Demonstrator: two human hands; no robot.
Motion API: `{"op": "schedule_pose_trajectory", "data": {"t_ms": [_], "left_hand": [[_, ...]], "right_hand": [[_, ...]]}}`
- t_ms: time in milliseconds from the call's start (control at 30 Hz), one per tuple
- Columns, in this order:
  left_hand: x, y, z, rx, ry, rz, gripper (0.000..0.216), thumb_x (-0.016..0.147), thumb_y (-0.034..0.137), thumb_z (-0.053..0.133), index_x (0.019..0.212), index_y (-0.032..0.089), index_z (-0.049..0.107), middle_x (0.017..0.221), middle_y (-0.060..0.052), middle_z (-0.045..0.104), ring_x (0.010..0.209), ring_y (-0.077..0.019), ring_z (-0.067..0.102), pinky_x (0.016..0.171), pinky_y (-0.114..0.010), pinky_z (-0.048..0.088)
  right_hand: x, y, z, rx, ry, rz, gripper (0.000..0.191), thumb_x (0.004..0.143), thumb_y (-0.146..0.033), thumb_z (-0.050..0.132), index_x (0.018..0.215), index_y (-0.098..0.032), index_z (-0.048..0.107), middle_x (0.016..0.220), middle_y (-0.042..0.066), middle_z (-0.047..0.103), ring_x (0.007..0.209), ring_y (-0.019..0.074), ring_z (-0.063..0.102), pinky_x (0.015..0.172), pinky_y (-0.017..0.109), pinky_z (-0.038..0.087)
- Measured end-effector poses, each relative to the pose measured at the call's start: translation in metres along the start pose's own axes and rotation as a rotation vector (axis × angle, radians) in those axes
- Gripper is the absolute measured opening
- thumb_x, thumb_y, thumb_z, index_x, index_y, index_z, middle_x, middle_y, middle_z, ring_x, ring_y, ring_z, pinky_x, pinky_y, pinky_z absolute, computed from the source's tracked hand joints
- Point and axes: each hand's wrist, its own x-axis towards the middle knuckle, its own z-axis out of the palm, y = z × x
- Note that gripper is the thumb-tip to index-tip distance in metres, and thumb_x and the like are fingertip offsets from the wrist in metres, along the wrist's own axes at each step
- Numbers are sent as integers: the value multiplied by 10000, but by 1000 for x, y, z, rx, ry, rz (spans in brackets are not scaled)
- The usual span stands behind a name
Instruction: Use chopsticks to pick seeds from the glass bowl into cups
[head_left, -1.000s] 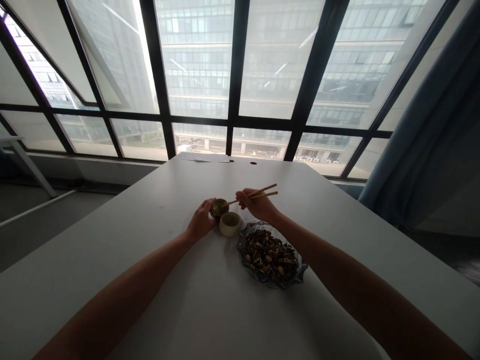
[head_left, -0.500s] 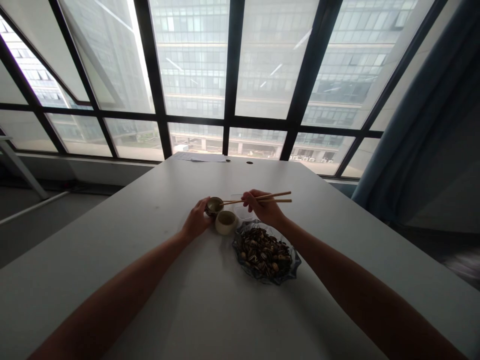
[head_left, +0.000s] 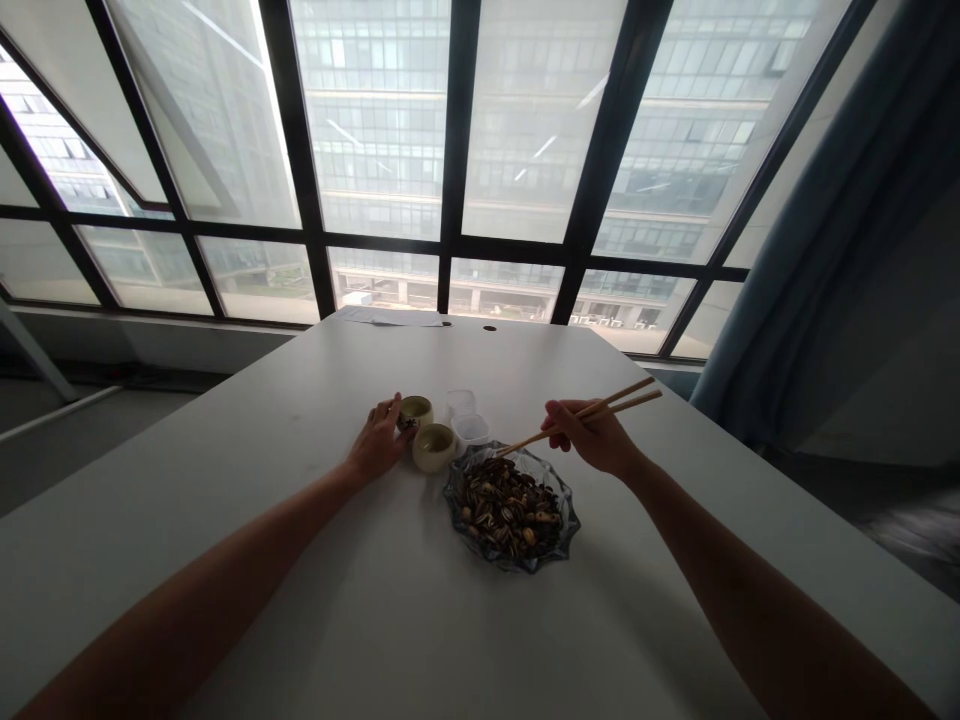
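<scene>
My left hand [head_left: 377,438] is curled around the side of a small teacup [head_left: 409,420] with a dark marking, which stands upright on the table. Right in front of it is a second, plain pale teacup [head_left: 433,458]. My right hand [head_left: 596,437] grips a pair of wooden chopsticks [head_left: 534,438], its fingers closed round them. Their tips point down-left, at the far rim of a scalloped glass bowl [head_left: 568,540]. Sunflower seeds [head_left: 501,505] mixed with rounder, paler nuts fill that bowl. Whether the tips hold anything is too small to tell.
Beside the cups sits a small clear plastic container [head_left: 471,430], with its open lid [head_left: 460,401] behind. Papers [head_left: 390,317] lie at the far end of the white table [head_left: 315,590]. Windows rise beyond it, and a blue curtain [head_left: 795,230] hangs at right.
The chopsticks have swung from the cup in my left hand to the glass bowl, my right hand moving right. That cup has gone from tilted to upright.
</scene>
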Motion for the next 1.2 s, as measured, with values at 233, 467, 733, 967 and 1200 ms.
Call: {"op": "schedule_pose_trajectory", "data": {"t_ms": [233, 467, 733, 967, 1200], "left_hand": [[0, 3, -6, -39, -34, -50, 647, 899, 378, 559, 1490, 141, 441, 1200, -147, 582, 921, -218, 641, 866, -422, 581], [1, 15, -14, -137, -55, -60, 489, 948, 389, 461, 1361, 145, 554, 1244, -147, 673, 840, -189, 682, 806, -380, 591], [-3, 29, -26, -72, -37, 86, 418, 992, 475, 414, 1206, 176, 614, 1187, -133, 653, 957, -223, 662, 857, -402, 571], [-9, 42, -30, 3, -94, 282, 470, 859, 541, 649, 1184, 204, 607, 1105, -117, 661, 1041, -285, 635, 897, -448, 554], [-10, 44, -28, -25, -208, 254, 629, 699, 428, 820, 1259, 241, 606, 1227, -126, 678, 1171, -323, 627, 1012, -485, 520]], "right_hand": [[-2, -9, -12, -106, -174, -67, 601, 898, -702, 535, 708, -154, 694, 527, 37, 632, 470, 131, 584, 441, 237, 459], [-2, -8, -16, -141, -232, -10, 612, 893, -714, 524, 711, -152, 682, 543, 42, 638, 454, 124, 564, 425, 232, 437], [-2, -4, -12, -167, -268, 8, 624, 905, -718, 496, 724, -149, 677, 565, 49, 638, 485, 138, 590, 452, 244, 460], [-2, -8, -12, -205, -283, -80, 590, 934, -671, 495, 725, -152, 682, 587, 56, 652, 525, 146, 608, 477, 248, 472], [-2, -11, -8, -194, -375, -109, 568, 909, -664, 551, 694, -161, 701, 582, 46, 647, 509, 140, 584, 460, 241, 448]]}}
